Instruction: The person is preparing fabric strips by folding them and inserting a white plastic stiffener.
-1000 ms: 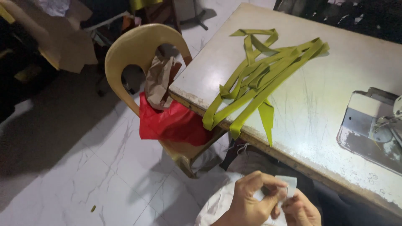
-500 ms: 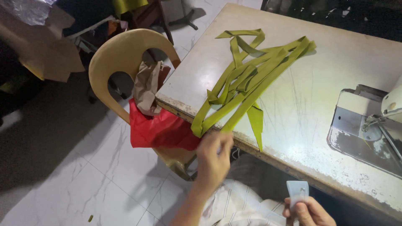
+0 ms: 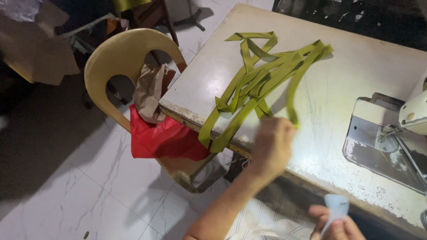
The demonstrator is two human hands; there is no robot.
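A heap of olive-green fabric strips (image 3: 258, 80) lies on the pale worktable (image 3: 364, 66), some ends hanging over its near edge. My left hand (image 3: 273, 144) reaches over that edge, fingers closed on the end of one green strip (image 3: 294, 95) that rises from the hand toward the heap; the hand is blurred. At the bottom right my right hand (image 3: 334, 226) pinches a small pale fabric piece (image 3: 336, 207) upright, below the table edge.
A sewing machine (image 3: 402, 126) with a metal plate sits at the table's right. Left of the table stands a tan plastic chair (image 3: 122, 58) holding a red cloth (image 3: 162, 138) and a crumpled brown cloth (image 3: 150, 91). Cardboard (image 3: 38, 58) lies on the tiled floor.
My hands parted from the pale piece; the left hand went up to the table edge and closed on a green strip. The right hand stayed low with the pale piece.
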